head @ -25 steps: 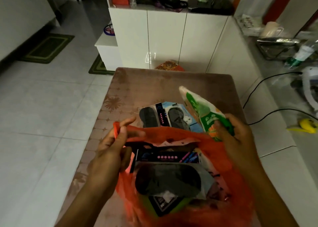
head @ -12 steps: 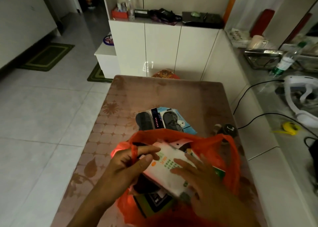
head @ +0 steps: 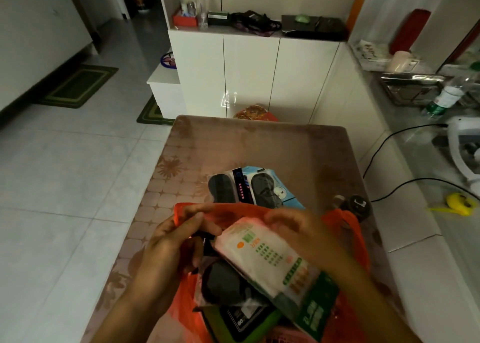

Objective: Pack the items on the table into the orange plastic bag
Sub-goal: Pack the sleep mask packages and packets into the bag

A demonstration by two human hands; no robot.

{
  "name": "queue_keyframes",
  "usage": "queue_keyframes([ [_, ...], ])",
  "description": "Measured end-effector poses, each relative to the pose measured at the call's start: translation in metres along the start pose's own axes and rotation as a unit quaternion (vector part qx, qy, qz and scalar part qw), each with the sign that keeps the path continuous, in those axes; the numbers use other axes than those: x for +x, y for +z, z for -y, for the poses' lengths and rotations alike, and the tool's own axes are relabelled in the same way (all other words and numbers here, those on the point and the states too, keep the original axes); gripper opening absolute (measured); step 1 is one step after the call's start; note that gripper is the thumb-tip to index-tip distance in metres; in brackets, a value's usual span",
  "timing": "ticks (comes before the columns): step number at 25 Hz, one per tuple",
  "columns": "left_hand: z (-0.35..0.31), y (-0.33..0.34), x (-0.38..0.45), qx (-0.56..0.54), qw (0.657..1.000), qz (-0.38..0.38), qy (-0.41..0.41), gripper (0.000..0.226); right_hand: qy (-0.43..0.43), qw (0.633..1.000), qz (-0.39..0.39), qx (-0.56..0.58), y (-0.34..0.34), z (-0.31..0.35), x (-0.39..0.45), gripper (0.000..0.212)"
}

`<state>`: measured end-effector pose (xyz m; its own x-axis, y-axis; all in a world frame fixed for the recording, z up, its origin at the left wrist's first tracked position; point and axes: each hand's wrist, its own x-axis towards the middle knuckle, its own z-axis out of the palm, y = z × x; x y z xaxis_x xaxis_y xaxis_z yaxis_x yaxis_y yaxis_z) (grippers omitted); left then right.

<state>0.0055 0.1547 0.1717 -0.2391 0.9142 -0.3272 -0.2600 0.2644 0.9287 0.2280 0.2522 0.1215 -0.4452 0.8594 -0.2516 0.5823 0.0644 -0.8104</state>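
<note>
The orange plastic bag (head: pixel 349 229) stands open at the near end of the table (head: pixel 259 145). My left hand (head: pixel 166 249) pinches its left rim. A white and green packet (head: pixel 270 259) lies slanted inside the bag on top of a dark eye-mask pack (head: pixel 223 283) and a green-edged black pack (head: pixel 246 316). My right hand (head: pixel 306 236) is blurred over the packet's far end, near the bag's far rim; its grip is unclear. Two eye-mask packs (head: pixel 249 189) lie on the table just beyond the bag.
A small dark round object (head: pixel 359 205) sits on the table by the bag's right handle. White cabinets (head: pixel 252 75) stand beyond the table. A counter on the right carries cables, a bottle (head: pixel 449 96) and a yellow item (head: pixel 459 203). Tiled floor lies to the left.
My right hand brought the white and green packet from above the table down into the bag, then moved toward the bag's far rim. My left hand kept hold of the left rim.
</note>
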Motion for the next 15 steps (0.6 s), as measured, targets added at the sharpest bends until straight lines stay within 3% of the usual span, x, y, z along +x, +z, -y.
queue_keyframes([
  [3, 0.001, 0.0, 0.007, -0.001, 1.0, 0.002, -0.004, 0.023, 0.043, 0.985, -0.168, -0.001, -0.002, -0.023, 0.09, 0.02],
  [7, 0.001, 0.002, 0.022, 0.0, 1.0, 0.012, -0.008, 0.022, 0.262, 0.958, -0.107, -0.042, 0.034, -0.103, 0.168, 0.06],
  [10, 0.001, -0.003, 0.033, 0.023, 1.0, 0.018, -0.006, 0.023, 0.28, 0.943, -0.079, -0.16, 0.056, -0.131, 0.174, 0.085],
  [13, 0.007, -0.006, 0.037, 0.048, 0.999, 0.021, -0.012, 0.024, 0.277, 0.946, -0.083, -0.146, 0.057, -0.135, 0.176, 0.075],
  [15, 0.009, -0.007, 0.037, 0.043, 0.998, 0.032, -0.018, 0.022, 0.26, 0.955, -0.088, -0.112, 0.055, -0.133, 0.172, 0.057],
])
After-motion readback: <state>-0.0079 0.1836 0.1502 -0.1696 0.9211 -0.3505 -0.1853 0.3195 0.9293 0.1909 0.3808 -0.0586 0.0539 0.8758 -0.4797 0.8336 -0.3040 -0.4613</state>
